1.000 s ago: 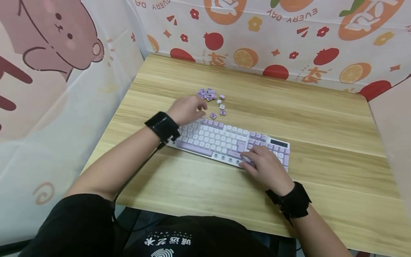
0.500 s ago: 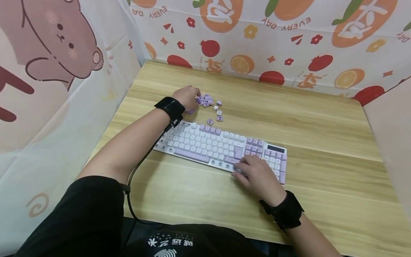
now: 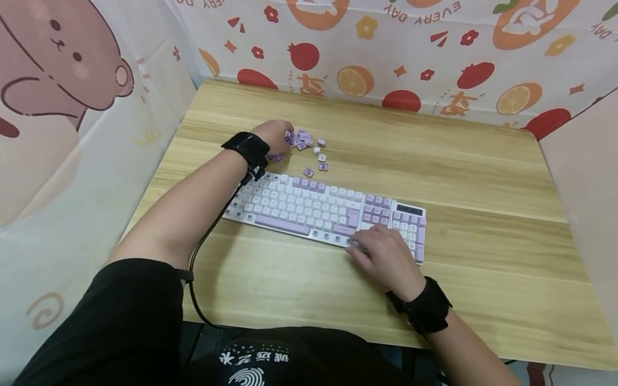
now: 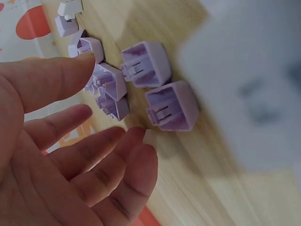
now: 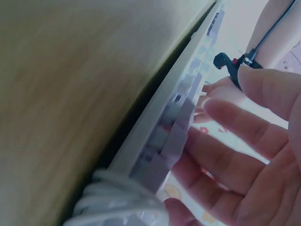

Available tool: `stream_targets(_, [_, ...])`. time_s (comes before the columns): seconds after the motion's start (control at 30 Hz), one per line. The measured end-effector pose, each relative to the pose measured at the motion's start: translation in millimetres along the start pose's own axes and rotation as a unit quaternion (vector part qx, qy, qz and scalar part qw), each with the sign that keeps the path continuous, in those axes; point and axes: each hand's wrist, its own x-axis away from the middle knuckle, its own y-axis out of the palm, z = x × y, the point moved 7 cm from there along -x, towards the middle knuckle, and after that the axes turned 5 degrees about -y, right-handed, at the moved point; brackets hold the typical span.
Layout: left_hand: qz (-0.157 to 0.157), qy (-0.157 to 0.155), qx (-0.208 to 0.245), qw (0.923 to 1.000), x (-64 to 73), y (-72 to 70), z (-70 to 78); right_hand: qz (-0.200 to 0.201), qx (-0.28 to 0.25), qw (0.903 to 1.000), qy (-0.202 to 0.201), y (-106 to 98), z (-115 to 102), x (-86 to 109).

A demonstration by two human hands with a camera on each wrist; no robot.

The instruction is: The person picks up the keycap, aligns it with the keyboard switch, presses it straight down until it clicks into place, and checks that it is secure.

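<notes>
A white-and-purple keyboard (image 3: 309, 206) lies on the table, with several dark key positions without caps along its front row and left end. Just behind it, loose purple and white keycaps (image 3: 301, 138) form a small heap. My left hand (image 3: 272, 135) is at the heap's left side. In the left wrist view, its thumb and fingers are spread apart beside upturned purple keycaps (image 4: 174, 106), with nothing visibly pinched; the thumb tip overlaps some of them. My right hand (image 3: 388, 256) rests on the keyboard's right part, fingers loosely bent, as the right wrist view shows (image 5: 249, 160).
The wooden table (image 3: 483, 257) meets a fruit-print cloth (image 3: 357, 48) at the back and a bear-print cloth (image 3: 96, 177) at the left. A black cable (image 3: 193, 289) hangs from the left wrist strap. A white coiled cable (image 5: 117, 200) is by the keyboard's edge.
My left hand has moved from above the keyboard's left end back and left to the keycap heap. The right hand stays on the keyboard. The head view has shifted slightly.
</notes>
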Motion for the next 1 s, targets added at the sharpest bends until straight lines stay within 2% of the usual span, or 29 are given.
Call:
stream_targets(0.17, [-0.002,0.016,-0.015,0.9998,-2.5,-0.6,9.6,-0.013,-0.003,0.9995,0.029,1,0,0.8])
stream_targets(0.37, [0.004,0.018,-0.016,0.9997,0.7,-2.6,16.0,-0.032,-0.028,0.9989,0.02,2,4,5.3])
stream_targets(0.5, [0.002,0.015,-0.016,0.9997,1.9,-3.7,17.6,-0.037,-0.058,0.9972,0.029,4,11,9.9])
stream_targets(0.63, [0.005,0.015,-0.034,0.9993,-3.0,-0.5,18.6,-0.042,-0.078,0.9951,0.043,4,15,12.3])
stream_targets(0.8, [0.021,0.013,-0.074,0.997,-8.8,5.1,20.2,-0.04,-0.074,0.9952,0.05,3,13,12.3])
stream_targets(1.0, [0.036,0.013,-0.109,0.9933,-0.9,4.0,29.5,-0.048,-0.055,0.9967,0.034,2,10,11.7])
